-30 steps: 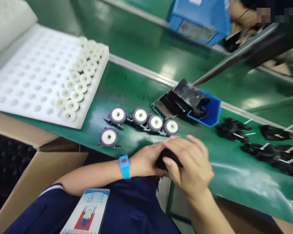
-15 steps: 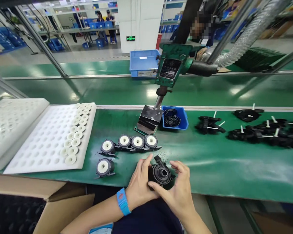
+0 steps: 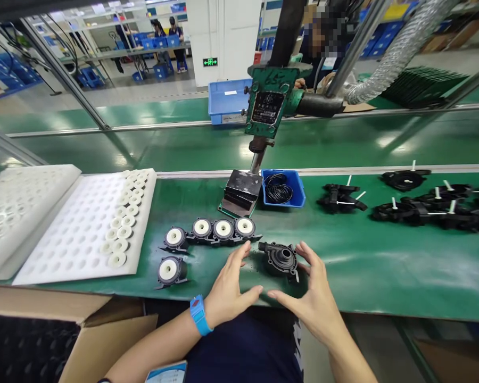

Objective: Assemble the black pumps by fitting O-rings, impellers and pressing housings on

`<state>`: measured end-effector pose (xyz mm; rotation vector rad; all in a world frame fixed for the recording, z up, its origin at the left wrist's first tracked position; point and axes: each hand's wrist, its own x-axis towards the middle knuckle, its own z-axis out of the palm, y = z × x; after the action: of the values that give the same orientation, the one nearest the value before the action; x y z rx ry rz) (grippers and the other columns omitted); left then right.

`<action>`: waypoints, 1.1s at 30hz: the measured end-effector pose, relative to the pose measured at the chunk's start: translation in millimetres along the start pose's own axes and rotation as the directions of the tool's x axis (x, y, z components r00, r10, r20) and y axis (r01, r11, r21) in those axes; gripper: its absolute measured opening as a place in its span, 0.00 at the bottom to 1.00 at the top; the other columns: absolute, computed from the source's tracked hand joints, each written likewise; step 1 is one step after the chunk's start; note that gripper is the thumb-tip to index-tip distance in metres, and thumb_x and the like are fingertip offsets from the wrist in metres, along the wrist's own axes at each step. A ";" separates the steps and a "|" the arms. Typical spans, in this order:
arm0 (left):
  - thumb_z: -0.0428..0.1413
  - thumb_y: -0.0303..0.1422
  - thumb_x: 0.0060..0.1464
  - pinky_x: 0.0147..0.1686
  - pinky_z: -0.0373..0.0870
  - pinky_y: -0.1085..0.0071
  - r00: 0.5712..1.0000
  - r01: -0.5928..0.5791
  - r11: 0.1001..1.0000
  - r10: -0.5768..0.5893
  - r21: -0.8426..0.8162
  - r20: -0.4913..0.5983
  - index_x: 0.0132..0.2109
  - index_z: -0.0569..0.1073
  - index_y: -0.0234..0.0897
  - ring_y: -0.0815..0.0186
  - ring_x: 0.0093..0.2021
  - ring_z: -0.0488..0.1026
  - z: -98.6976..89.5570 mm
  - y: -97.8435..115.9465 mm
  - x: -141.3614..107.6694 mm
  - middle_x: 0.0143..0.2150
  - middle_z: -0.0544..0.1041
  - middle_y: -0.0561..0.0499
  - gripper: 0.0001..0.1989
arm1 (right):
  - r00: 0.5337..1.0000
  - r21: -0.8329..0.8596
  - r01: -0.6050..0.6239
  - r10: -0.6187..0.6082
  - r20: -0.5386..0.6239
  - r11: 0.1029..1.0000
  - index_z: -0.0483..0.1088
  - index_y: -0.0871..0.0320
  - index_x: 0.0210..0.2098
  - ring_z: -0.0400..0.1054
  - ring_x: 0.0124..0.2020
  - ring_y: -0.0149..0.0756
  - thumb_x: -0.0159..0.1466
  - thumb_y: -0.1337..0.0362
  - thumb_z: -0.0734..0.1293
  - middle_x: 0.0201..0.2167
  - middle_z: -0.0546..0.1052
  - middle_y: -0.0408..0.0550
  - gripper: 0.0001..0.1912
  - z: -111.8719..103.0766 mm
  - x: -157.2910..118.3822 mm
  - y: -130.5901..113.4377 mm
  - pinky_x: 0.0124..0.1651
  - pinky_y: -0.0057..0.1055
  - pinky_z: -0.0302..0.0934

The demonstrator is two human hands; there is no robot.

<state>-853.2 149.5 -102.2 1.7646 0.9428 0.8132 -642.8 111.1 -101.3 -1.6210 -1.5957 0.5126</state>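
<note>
A black pump housing (image 3: 282,258) with a round raised port and a side spout rests on the green bench. Left of it, my left hand (image 3: 233,287) is open, thumb and fingers spread, apart from the housing. My right hand (image 3: 313,292) curves around the housing's right side with its fingers apart; whether a fingertip touches the rim I cannot tell. To the left stand several black pump bodies with white discs on top, one of them a pump body (image 3: 170,270) nearest the bench's front edge.
A press (image 3: 263,106) with a metal block at its base stands behind the pump bodies. Beside it is a blue bin (image 3: 302,190) of black rings. A white foam tray (image 3: 75,229) holds white rings at left; black parts with white pins (image 3: 419,213) lie at right. An open cardboard box (image 3: 112,340) sits front left.
The pump housing, earlier between both hands at the front, now sits further right with its spout turned left. My hands have spread apart, the left one off the housing.
</note>
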 end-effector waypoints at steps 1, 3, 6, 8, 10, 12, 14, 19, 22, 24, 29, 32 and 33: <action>0.58 0.26 0.56 0.63 0.68 0.50 1.000 -0.013 1.000 0.013 -0.003 0.018 0.73 0.44 0.48 0.52 0.68 0.62 0.7 -0.2 1.7 0.70 0.61 0.41 0.45 | 0.997 -0.026 -0.020 0.018 -0.073 0.999 0.44 0.54 0.71 0.60 0.63 0.49 0.52 0.41 0.75 0.63 0.58 0.60 0.58 7.5 -1.6 0.6 0.61 0.47 0.66; 0.54 0.23 0.56 0.63 0.69 0.53 0.997 -0.033 0.999 0.033 -0.015 0.063 0.74 0.44 0.47 0.55 0.65 0.67 2.0 -0.1 3.4 0.68 0.65 0.42 0.44 | 0.976 -0.021 -0.081 0.075 -0.206 0.997 0.48 0.57 0.68 0.64 0.59 0.48 0.49 0.40 0.76 0.58 0.62 0.60 0.58 19.6 -1.4 0.5 0.58 0.46 0.68; 0.51 0.22 0.56 0.59 0.73 0.57 0.993 -0.044 0.998 0.048 -0.043 0.110 0.73 0.45 0.44 0.60 0.58 0.73 2.2 1.9 2.8 0.61 0.73 0.43 0.42 | 0.951 0.056 -0.145 0.155 -0.268 0.988 0.55 0.59 0.60 0.68 0.53 0.44 0.52 0.42 0.75 0.54 0.66 0.58 0.47 23.3 6.4 0.6 0.56 0.43 0.68; 0.52 0.24 0.58 0.55 0.75 0.59 0.993 -0.047 0.998 0.051 -0.039 0.111 0.71 0.52 0.44 0.62 0.52 0.76 1.2 4.0 2.1 0.55 0.76 0.46 0.37 | 0.960 0.092 -0.157 0.173 -0.220 0.983 0.58 0.58 0.57 0.69 0.51 0.42 0.54 0.44 0.73 0.51 0.68 0.56 0.40 17.9 13.4 2.2 0.55 0.41 0.68; 0.54 0.27 0.59 0.50 0.77 0.62 0.995 -0.049 0.999 0.050 -0.014 0.087 0.66 0.62 0.42 0.62 0.48 0.76 0.5 6.0 2.5 0.50 0.77 0.47 0.28 | 0.969 0.117 -0.163 0.181 -0.166 0.980 0.60 0.58 0.57 0.69 0.51 0.41 0.54 0.45 0.73 0.51 0.69 0.55 0.39 11.8 18.9 4.2 0.56 0.41 0.67; 0.55 0.29 0.60 0.47 0.77 0.63 0.996 -0.064 0.998 0.063 0.011 0.065 0.59 0.69 0.41 0.62 0.45 0.75 1.1 7.6 3.8 0.47 0.77 0.47 0.20 | 0.970 0.147 -0.181 0.201 -0.136 0.972 0.60 0.57 0.58 0.68 0.52 0.42 0.52 0.46 0.74 0.53 0.69 0.55 0.41 8.8 22.1 5.6 0.60 0.43 0.65; 0.55 0.30 0.61 0.45 0.77 0.64 0.995 -0.089 0.996 0.089 0.010 0.046 0.57 0.70 0.40 0.62 0.45 0.75 2.6 9.7 5.0 0.46 0.76 0.47 0.17 | 0.967 0.196 -0.204 0.228 -0.110 0.959 0.60 0.57 0.58 0.67 0.54 0.43 0.52 0.46 0.75 0.53 0.69 0.56 0.41 8.2 23.2 5.4 0.62 0.45 0.63; 0.61 0.37 0.58 0.53 0.74 0.58 0.985 -0.082 0.995 0.073 -0.056 -0.156 0.63 0.64 0.43 0.57 0.57 0.70 -2.2 26.5 5.3 0.59 0.70 0.43 0.27 | 0.970 0.432 -0.242 0.214 0.113 0.869 0.62 0.57 0.55 0.72 0.47 0.40 0.55 0.38 0.71 0.49 0.73 0.55 0.39 -0.4 21.8 -5.5 0.51 0.36 0.70; 0.65 0.41 0.55 0.58 0.71 0.56 0.996 -0.009 0.984 -0.008 -0.178 -0.094 0.67 0.58 0.45 0.52 0.65 0.64 -14.5 46.5 8.7 0.67 0.63 0.42 0.37 | 0.963 0.541 -0.248 0.143 0.229 0.803 0.61 0.56 0.59 0.73 0.50 0.42 0.54 0.33 0.69 0.53 0.73 0.57 0.45 -10.5 23.6 -19.5 0.51 0.34 0.71; 0.66 0.44 0.54 0.57 0.72 0.56 0.998 0.061 0.963 -0.055 -0.264 0.028 0.68 0.58 0.45 0.51 0.64 0.66 -24.2 60.9 13.3 0.67 0.65 0.42 0.39 | 0.956 0.580 -0.239 0.085 0.280 0.778 0.60 0.57 0.61 0.72 0.52 0.43 0.54 0.32 0.69 0.54 0.73 0.58 0.47 -15.5 28.0 -30.4 0.51 0.35 0.71; 0.68 0.42 0.50 0.55 0.73 0.58 0.997 0.076 0.936 -0.064 -0.344 0.046 0.62 0.67 0.40 0.52 0.59 0.72 -49.3 90.3 28.6 0.61 0.73 0.42 0.35 | 0.951 0.580 -0.125 -0.068 0.300 0.805 0.67 0.56 0.57 0.71 0.51 0.41 0.51 0.40 0.75 0.52 0.72 0.56 0.41 -20.7 53.3 -56.4 0.50 0.30 0.71; 0.70 0.36 0.47 0.54 0.75 0.59 0.999 0.037 0.939 -0.036 -0.341 0.008 0.59 0.71 0.41 0.54 0.56 0.75 -65.9 98.2 42.3 0.59 0.75 0.45 0.32 | 0.958 0.551 -0.015 -0.146 0.247 0.834 0.70 0.55 0.55 0.69 0.53 0.41 0.50 0.41 0.76 0.54 0.68 0.55 0.39 -19.4 76.1 -68.0 0.47 0.29 0.71; 0.70 0.34 0.46 0.53 0.75 0.59 0.999 0.034 0.940 -0.030 -0.340 0.016 0.58 0.71 0.41 0.55 0.55 0.76 -71.5 98.2 48.7 0.58 0.76 0.45 0.32 | 0.957 0.540 0.015 -0.169 0.236 0.842 0.71 0.55 0.55 0.69 0.52 0.41 0.51 0.41 0.76 0.54 0.68 0.55 0.39 -18.3 84.4 -70.9 0.45 0.29 0.72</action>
<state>-866.1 196.6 19.1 1.4478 0.7684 0.8877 -664.0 180.7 -16.4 -1.0736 -1.5338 1.0660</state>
